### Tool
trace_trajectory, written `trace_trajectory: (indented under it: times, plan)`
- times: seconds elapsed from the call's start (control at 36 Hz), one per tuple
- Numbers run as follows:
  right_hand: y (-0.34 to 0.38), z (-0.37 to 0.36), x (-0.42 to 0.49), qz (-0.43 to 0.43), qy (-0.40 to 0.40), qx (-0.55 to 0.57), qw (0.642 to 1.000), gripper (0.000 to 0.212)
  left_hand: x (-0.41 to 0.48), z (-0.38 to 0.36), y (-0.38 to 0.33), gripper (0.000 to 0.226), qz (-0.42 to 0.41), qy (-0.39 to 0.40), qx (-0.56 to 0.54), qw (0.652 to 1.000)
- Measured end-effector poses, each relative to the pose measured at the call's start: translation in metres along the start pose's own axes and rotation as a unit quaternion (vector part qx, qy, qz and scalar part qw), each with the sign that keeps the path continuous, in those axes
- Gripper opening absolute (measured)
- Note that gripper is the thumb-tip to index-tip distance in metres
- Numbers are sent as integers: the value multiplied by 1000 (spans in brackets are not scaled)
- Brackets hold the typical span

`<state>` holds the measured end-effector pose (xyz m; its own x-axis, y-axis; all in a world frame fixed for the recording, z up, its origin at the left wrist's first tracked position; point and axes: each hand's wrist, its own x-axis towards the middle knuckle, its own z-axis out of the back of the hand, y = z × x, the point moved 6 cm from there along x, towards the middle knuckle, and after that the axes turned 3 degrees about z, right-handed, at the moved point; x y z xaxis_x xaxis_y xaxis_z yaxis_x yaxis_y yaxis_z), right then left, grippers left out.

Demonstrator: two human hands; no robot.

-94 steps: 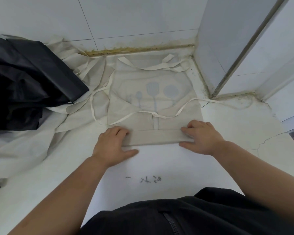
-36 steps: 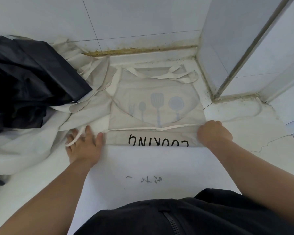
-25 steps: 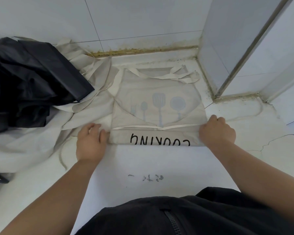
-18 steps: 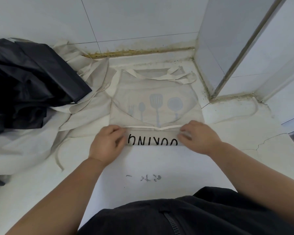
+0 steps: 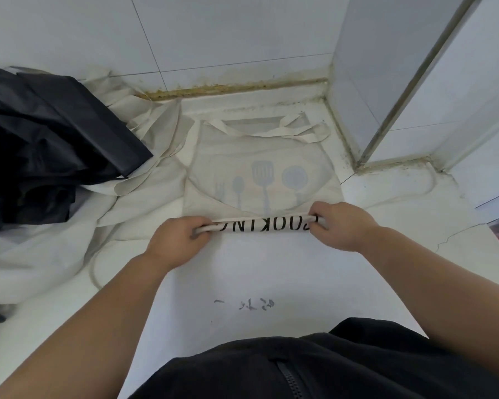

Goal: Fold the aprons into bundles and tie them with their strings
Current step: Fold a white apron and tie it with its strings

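A cream apron (image 5: pixel 260 156) with blue utensil prints lies flat on the white floor, its neck strap (image 5: pixel 297 132) at the far end. Its near edge is rolled into a narrow tube (image 5: pixel 260 224) showing upside-down black "COOKING" letters. My left hand (image 5: pixel 176 240) grips the tube's left end and my right hand (image 5: pixel 340 226) grips its right end. One thin waist string (image 5: pixel 94 263) loops on the floor at the left, another (image 5: pixel 409 191) trails off to the right.
A heap of more cream aprons (image 5: pixel 49 240) lies to the left, with black fabric (image 5: pixel 41 145) piled on it. A tiled wall (image 5: pixel 213 38) stands behind and a white corner post (image 5: pixel 401 82) at the right. Small marks (image 5: pixel 245 303) are written on the floor near me.
Both hands slid along the near fold, then curled around it. The flat fold has become a rolled tube lifted slightly off the floor.
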<state>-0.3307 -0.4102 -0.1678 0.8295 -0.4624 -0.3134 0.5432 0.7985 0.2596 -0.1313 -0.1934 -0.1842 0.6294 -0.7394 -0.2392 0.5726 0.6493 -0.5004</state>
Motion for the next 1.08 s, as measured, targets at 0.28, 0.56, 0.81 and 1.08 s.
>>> trace_trajectory:
  times: [0.28,0.56,0.81,1.08]
  plan:
    - [-30,-2,14,-54,23,23,998,43,20,4,17,15,92,58,-159,981]
    - [-44,6,30,-134,-3,107,985,12,32,5,22,11,133,-23,-87,987]
    - [-23,11,38,-68,-85,-127,986,31,20,-1,7,32,-18,-172,122,977]
    - [-13,-18,25,51,41,-108,992,56,8,-24,-19,76,-29,1,139,990]
